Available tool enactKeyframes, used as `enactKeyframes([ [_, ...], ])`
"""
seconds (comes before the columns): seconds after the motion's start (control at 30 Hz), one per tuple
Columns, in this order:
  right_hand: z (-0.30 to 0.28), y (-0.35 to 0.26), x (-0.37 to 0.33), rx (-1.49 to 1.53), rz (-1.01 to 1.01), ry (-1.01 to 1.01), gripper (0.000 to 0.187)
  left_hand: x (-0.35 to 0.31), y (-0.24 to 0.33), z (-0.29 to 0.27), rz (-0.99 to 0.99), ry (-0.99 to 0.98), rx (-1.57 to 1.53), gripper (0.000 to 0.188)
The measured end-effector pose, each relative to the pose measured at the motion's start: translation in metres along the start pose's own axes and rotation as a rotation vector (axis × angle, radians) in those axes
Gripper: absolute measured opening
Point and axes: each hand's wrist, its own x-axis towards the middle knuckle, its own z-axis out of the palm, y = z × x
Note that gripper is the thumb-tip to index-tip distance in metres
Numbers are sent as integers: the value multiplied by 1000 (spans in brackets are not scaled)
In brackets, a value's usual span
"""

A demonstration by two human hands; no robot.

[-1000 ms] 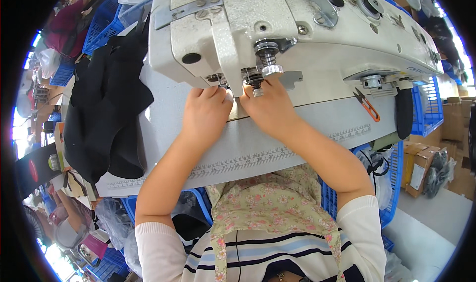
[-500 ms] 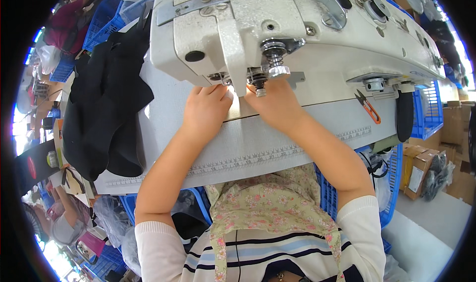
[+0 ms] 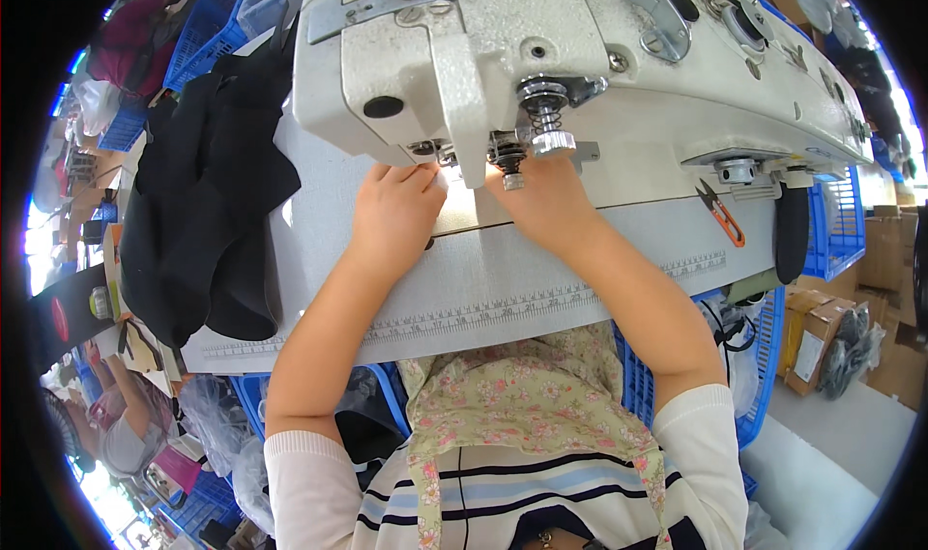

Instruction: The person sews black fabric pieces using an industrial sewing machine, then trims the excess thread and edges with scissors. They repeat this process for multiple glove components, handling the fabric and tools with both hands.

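Note:
A white industrial sewing machine (image 3: pixel 541 57) stands over the table, and both hands reach in under its head. My left hand (image 3: pixel 396 212) is left of the lit needle area, its fingers curled together and their tips partly hidden. What they hold, if anything, I cannot make out. A small dark edge shows beside that palm. My right hand (image 3: pixel 549 207) lies right of the needle area, its fingers hidden behind the tension knob (image 3: pixel 554 143) and the machine head. Bright light falls on the machine bed between the hands.
Black cut fabric pieces (image 3: pixel 198 202) are heaped at the table's left. Orange-handled thread snips (image 3: pixel 722 214) lie on the right, below the machine arm. A printed ruler (image 3: pixel 503 308) runs along the front edge. Blue crates (image 3: pixel 831 221) and cardboard boxes (image 3: pixel 807 337) stand beyond; another person sits far left.
My left hand has shifted slightly left, and a small dark edge now shows beside its palm. The right hand has moved a little to the right. The view has shifted slightly.

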Motion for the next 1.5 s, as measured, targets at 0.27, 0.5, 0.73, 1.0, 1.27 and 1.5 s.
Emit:
enactKeyframes([
  [0.27, -7, -4, 6, 46, 117, -49, 4, 4, -2, 0, -75, -24, -25, 11],
  [0.5, -15, -8, 8, 53, 137, -76, 4, 7, 0, 1, -100, 16, 5, 6],
  [0.73, -8, -5, 7, 55, 131, -68, 3, 9, 0, 1, -93, 44, 9, 3],
  [1.0, -2, -2, 5, 107, 115, -22, 5, 7, -3, 2, -84, 4, 21, 3],
  [1.27, 3, -2, 3, 139, 126, -4, 4, 7, -2, 2, -92, 36, 8, 4],
  [1.5, -5, -4, 7, 64, 108, -86, 4, 7, -6, 2, -86, -36, 20, 4],
])
